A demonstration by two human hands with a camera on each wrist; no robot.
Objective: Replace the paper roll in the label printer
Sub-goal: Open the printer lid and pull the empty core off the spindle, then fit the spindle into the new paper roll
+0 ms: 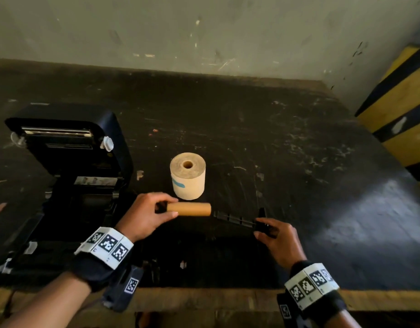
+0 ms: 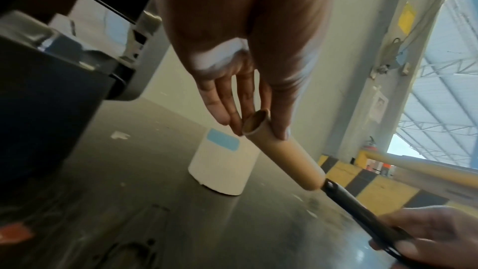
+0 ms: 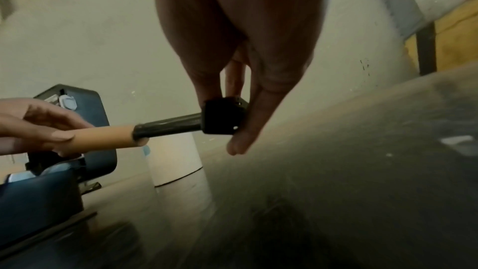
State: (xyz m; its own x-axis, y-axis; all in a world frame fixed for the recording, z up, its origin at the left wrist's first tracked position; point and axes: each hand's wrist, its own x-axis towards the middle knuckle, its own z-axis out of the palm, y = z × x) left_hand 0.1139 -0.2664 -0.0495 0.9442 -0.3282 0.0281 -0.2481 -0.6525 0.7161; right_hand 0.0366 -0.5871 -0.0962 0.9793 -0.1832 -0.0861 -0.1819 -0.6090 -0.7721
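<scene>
Cardboard core (image 1: 189, 209) pinched by left hand (image 1: 145, 215), slides off the spindle (image 1: 235, 218); right hand (image 1: 278, 240) pinches its end, clearing it for the new roll (image 1: 188, 175).

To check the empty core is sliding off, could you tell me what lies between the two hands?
Head view: cardboard core at the left hand, then bare black spindle to the right hand.

We see the black label printer (image 1: 69, 176) at the table's (image 1: 299, 162) left edge, lid raised. A full cream paper roll (image 1: 187, 175) with a blue sticker stands on end mid-table. In front, the bare brown cardboard core (image 1: 189, 209) sits partway along the black spindle (image 1: 237, 218), held above the surface.
</scene>
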